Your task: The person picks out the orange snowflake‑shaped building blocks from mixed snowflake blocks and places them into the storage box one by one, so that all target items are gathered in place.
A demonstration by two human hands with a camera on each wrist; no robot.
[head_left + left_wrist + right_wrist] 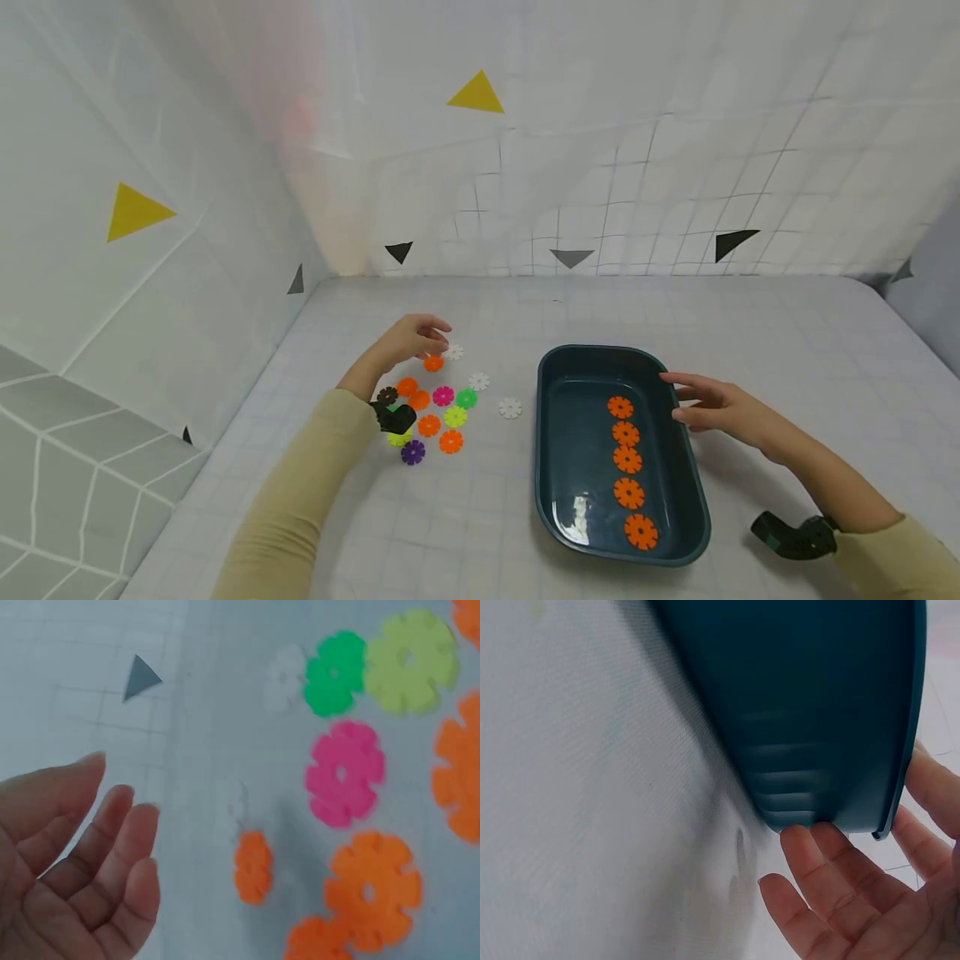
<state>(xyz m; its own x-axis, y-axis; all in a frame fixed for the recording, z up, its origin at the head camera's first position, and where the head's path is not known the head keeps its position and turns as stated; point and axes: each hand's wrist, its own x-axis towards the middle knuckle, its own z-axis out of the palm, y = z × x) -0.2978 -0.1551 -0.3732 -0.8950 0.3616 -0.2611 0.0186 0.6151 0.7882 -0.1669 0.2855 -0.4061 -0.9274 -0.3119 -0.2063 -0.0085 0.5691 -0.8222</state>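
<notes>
My left hand (pixel 412 340) hangs over the far end of a loose group of notched plastic snowflake discs, with relaxed fingers. In the left wrist view nothing lies between its fingers. An orange disc (pixel 433 364) and a white disc (pixel 453 352) are nearest to it. On the right, my right hand (pixel 708 406) holds the rim of a dark teal plastic tray (pixel 546 433) lightly, its thumb at the edge. In the right wrist view several fingertips touch the outer wall (pixel 810 750). Several orange discs (pixel 628 493) lie in a row inside the tray.
Around the left forearm lie pink (pixel 443 396), green (pixel 467 398), yellow (pixel 455 417), purple (pixel 412 452) and black (pixel 387 396) discs, with more orange ones. Another white disc (pixel 510 407) lies near the tray's left side. White sheeting (pixel 600 125) rises behind the table.
</notes>
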